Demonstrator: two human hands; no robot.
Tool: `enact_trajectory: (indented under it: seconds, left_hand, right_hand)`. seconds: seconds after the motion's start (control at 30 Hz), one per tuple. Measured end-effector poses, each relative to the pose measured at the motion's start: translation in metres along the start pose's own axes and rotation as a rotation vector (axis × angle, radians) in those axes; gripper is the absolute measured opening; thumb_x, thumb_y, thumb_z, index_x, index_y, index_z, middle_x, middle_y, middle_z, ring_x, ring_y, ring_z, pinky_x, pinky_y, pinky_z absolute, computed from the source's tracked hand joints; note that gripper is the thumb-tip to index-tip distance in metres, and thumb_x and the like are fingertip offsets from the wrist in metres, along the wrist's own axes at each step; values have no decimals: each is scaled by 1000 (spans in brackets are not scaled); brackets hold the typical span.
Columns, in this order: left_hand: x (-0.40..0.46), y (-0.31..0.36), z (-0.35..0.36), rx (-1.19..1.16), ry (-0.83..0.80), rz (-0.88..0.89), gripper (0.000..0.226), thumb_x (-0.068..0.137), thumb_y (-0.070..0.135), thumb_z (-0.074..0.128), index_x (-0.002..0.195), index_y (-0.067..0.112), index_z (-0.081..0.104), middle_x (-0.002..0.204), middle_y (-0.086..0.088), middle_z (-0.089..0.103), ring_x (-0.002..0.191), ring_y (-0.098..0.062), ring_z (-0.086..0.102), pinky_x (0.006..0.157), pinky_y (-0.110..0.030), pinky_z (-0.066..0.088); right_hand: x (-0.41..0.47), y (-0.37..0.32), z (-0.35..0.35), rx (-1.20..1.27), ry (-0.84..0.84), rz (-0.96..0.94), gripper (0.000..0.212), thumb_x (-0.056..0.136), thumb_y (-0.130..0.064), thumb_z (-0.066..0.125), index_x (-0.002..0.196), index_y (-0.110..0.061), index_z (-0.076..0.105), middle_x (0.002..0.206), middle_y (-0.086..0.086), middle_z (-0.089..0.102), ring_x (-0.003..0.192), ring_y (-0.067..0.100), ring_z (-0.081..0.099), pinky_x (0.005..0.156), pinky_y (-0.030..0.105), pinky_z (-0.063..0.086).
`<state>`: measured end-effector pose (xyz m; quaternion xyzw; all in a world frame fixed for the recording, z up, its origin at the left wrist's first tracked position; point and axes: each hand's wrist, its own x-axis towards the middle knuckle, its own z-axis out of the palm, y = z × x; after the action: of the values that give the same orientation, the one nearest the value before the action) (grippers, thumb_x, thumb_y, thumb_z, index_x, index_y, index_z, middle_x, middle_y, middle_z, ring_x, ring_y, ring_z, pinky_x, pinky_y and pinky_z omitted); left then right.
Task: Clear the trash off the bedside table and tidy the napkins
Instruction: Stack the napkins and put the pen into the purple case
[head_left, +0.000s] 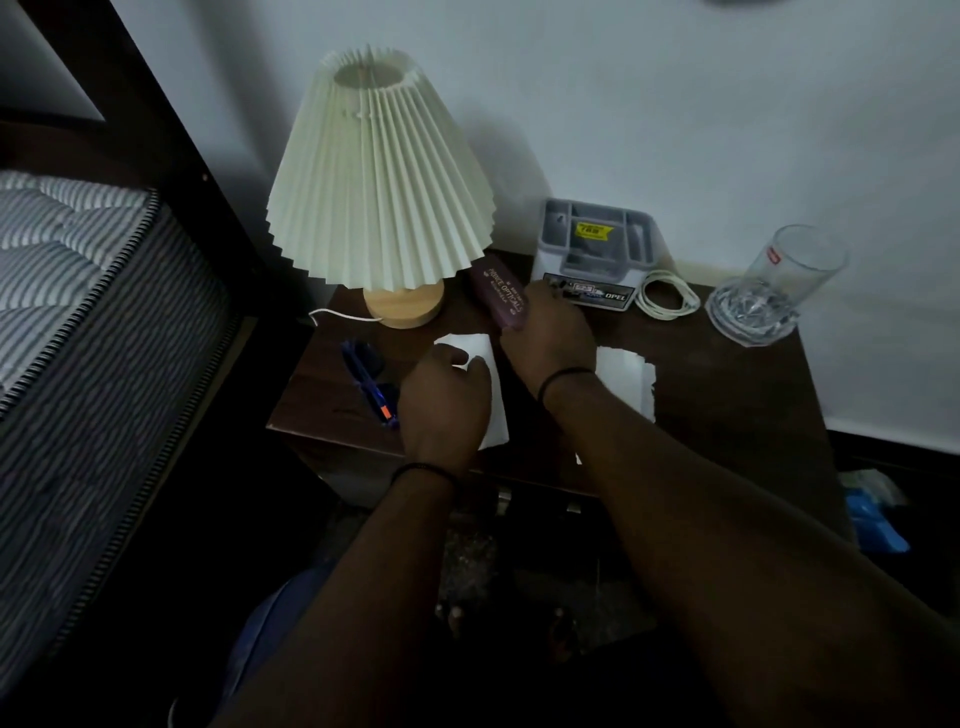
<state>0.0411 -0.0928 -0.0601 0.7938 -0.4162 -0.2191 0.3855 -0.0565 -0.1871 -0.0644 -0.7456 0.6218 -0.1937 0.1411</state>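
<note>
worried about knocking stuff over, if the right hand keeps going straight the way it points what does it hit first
Probably the maroon spectacle case, which the right hand already seems to touch; beyond it stands the lamp. Depth is unclear.

Both forearms are bare, with no sleeves in view. The left hand (441, 395) has a thin black band (423, 470) round its wrist, and the right hand (550, 338) wears a like black band (563, 376), which looks like a plain cord or hair tie. Below the arms, in deep shadow, a patch of blue cloth (283, 618) covers the person's leg, and bare toes (452, 616) show dimly on the floor.
</note>
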Motion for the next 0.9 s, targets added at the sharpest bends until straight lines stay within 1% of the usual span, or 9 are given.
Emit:
enact_trajectory:
  seconds: [0.07, 0.2, 0.3, 0.4, 0.5, 0.67, 0.73, 0.83, 0.9]
  left_hand:
    - [1, -1, 0, -50, -18, 2, 22, 89, 21, 56, 96, 5, 69, 101, -10, 71, 98, -25, 65, 84, -30, 48]
    - [2, -1, 4, -346, -145, -152, 22, 90, 18, 58, 85, -1, 67, 96, -22, 70, 90, -39, 67, 84, -51, 55]
    - [-7, 11, 4, -584, -302, -316, 26, 92, 31, 60, 85, 7, 67, 91, -19, 70, 73, -27, 66, 74, -38, 56]
    - [-13, 18, -1, -855, -557, -397, 29, 91, 42, 60, 97, 14, 67, 94, -10, 71, 86, -23, 67, 81, -39, 55]
    - [-17, 21, -7, -1005, -633, -351, 26, 91, 34, 62, 105, 11, 60, 98, -10, 69, 92, -25, 68, 77, -38, 56]
    - [-27, 21, -10, -969, -708, -325, 32, 81, 29, 72, 106, 12, 62, 95, -7, 72, 88, -23, 70, 75, -35, 57]
    - [-30, 20, -7, -966, -721, -324, 24, 84, 29, 71, 101, 14, 65, 91, -4, 74, 86, -19, 70, 79, -36, 58]
    - [-28, 19, -1, -967, -711, -327, 28, 88, 35, 67, 105, 14, 64, 91, -6, 75, 87, -19, 71, 86, -40, 57]
    - [-26, 19, 0, -942, -670, -318, 29, 87, 36, 67, 104, 13, 65, 88, -6, 75, 84, -20, 72, 81, -40, 59]
  right_hand:
    - [-11, 5, -6, 77, 17, -1, 41, 82, -27, 63, 118, -9, 55, 112, 14, 65, 100, 33, 61, 81, 39, 52]
    - [-49, 16, -23, 227, 59, 27, 39, 78, -32, 67, 114, -21, 59, 102, 4, 68, 91, 22, 63, 73, 27, 45]
    - [-81, 25, -40, 398, 14, 70, 40, 79, -34, 69, 118, -27, 61, 107, -6, 70, 96, 8, 65, 84, 26, 50]
    - [-105, 29, -59, 580, -54, 88, 33, 80, -33, 71, 113, -27, 67, 104, -13, 72, 96, -1, 65, 91, 30, 54]
    - [-121, 29, -75, 663, -85, 75, 29, 79, -28, 70, 108, -28, 69, 100, -12, 73, 94, 0, 67, 91, 35, 55]
    - [-128, 25, -80, 612, -12, 1, 29, 82, -25, 72, 111, -24, 69, 103, -16, 70, 98, -1, 65, 92, 33, 54]
    - [-127, 23, -76, 531, 16, -56, 30, 84, -31, 70, 113, -23, 69, 106, -13, 71, 99, 1, 66, 91, 32, 54]
    - [-122, 24, -74, 384, 44, -76, 32, 88, -38, 64, 116, -24, 67, 105, -8, 73, 96, 8, 67, 86, 36, 54]
    - [-118, 24, -75, 253, 70, -107, 28, 90, -39, 58, 112, -24, 67, 97, -4, 73, 90, 15, 67, 80, 37, 54]
